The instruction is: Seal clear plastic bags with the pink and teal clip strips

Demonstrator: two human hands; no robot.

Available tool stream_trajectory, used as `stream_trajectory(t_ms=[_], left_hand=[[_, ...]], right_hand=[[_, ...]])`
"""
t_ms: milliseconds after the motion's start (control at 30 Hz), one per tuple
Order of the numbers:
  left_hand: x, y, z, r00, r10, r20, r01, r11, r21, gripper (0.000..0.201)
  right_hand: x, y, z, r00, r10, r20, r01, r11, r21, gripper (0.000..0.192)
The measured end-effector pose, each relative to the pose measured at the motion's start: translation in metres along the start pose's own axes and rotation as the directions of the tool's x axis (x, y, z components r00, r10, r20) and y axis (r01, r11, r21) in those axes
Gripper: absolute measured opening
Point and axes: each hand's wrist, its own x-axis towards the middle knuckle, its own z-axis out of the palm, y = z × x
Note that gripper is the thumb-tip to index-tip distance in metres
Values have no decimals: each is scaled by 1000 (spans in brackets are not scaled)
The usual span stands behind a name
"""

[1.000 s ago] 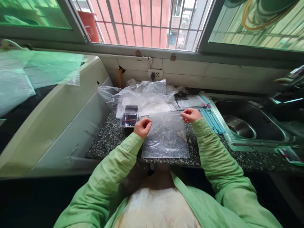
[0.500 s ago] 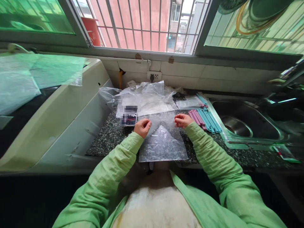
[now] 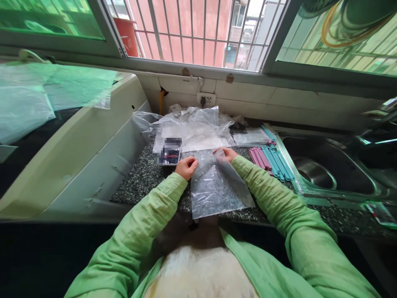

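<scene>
A clear plastic bag (image 3: 220, 190) hangs between my hands at the front edge of the counter. My left hand (image 3: 186, 167) pinches its upper left corner, fingers closed. At the upper right, my right hand (image 3: 226, 155) is closed on the bag's other top edge, partly behind the film and slightly blurred. Behind them lies a heap of clear plastic bags (image 3: 198, 134). Just left of my left hand is a small dark packet or device (image 3: 172, 153), partly blurred out.
Rows of pink strips (image 3: 259, 159) and blue strips (image 3: 278, 163) lie right of my hands, beside a metal sink (image 3: 335, 165). A flat clear packet (image 3: 251, 137) lies behind them. A cream appliance (image 3: 102, 124) stands left. A wall socket (image 3: 206, 98) is at the back.
My right hand has moved left, toward my left hand, folding the bag's top edge inward. The bag's lower edge has tilted. My left hand has stayed nearly in place.
</scene>
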Motion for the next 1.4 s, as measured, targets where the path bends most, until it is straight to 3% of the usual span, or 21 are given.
stream_trajectory(t_ms=[200,333,467,867,1133,1267,1400], left_hand=[[0,-2,3,998,-59,17,60,993,-98,18],[-3,-3,3,983,-161,86,176,961,-211,17],[-6,-2,3,951,-279,133,307,902,-302,16],[-4,-5,5,920,-347,183,390,856,-340,15],[0,1,3,889,-412,201,458,772,-441,32],[2,8,3,874,-445,195,485,770,-414,31],[-2,10,2,901,-416,124,428,803,-414,22]], right_hand=[[4,0,9,990,-43,131,45,999,-13,31],[11,2,7,976,-52,213,74,993,-96,27],[18,4,6,986,-46,158,87,962,-260,15],[13,-18,23,999,-17,-34,-8,782,-623,7],[7,-22,29,999,-45,-19,13,621,-784,13],[7,-21,30,998,-64,-10,33,635,-772,12],[7,-16,27,995,-46,-88,-19,782,-623,9]])
